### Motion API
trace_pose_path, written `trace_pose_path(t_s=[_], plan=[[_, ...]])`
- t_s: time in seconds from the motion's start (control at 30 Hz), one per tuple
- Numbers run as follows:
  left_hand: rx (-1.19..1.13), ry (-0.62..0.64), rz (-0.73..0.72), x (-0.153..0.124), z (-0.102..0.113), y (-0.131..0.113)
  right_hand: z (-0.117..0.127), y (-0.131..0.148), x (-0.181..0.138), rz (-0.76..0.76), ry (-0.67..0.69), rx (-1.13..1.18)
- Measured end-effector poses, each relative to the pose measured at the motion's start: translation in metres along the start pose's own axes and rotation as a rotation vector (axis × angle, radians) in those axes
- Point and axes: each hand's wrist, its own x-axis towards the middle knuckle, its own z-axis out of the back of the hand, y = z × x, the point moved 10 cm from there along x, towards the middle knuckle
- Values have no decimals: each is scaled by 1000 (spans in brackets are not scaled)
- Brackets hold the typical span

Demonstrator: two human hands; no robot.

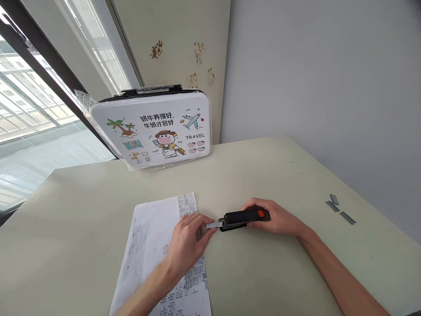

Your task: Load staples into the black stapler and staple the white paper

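A black stapler (241, 217) with a red patch near its rear lies low over the table, its front pointing left. My right hand (276, 218) is closed around its rear end. At the stapler's front, a flat silver metal piece (214, 225) sticks out, and the thumb and fingertips of my left hand (189, 237) pinch it. Whether this piece is the stapler's staple tray or a loose staple strip, I cannot tell. Beneath my left hand and forearm lie printed paper sheets (144, 237), with dense dark marks along their right edge.
Several grey staple strips (347, 218) lie on the table (263, 276) at the right. At the back left stands a white cartoon-printed case (151, 131) in clear plastic wrap. A grey wall (322, 79) borders the right side; a window (36, 109) is on the left.
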Motion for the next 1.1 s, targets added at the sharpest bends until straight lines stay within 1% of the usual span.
trace_pose_path(t_s=[0.2, 0.3, 0.47, 0.53, 0.73, 0.9, 1.1], plan=[[44, 31, -46, -1, -4, -4, -1, 0, -1, -9, 5, 12], [34, 20, -88, -1, 2, -3, -1, 0, -1, -12, 4, 20], [-25, 57, -157, 0, 13, 0, -2, -2, -1, -21, -9, 3], [-19, 51, -170, -1, 15, 0, -2, -3, -1, -19, -10, -5], [47, 25, -249, -2, 7, -10, -3, -1, 0, -17, -2, -1], [44, 9, -232, 0, 5, -15, -3, 1, 0, -12, 4, -5], [-4, 0, -131, 3, 1, -10, -1, 1, -1, -8, -7, -3]])
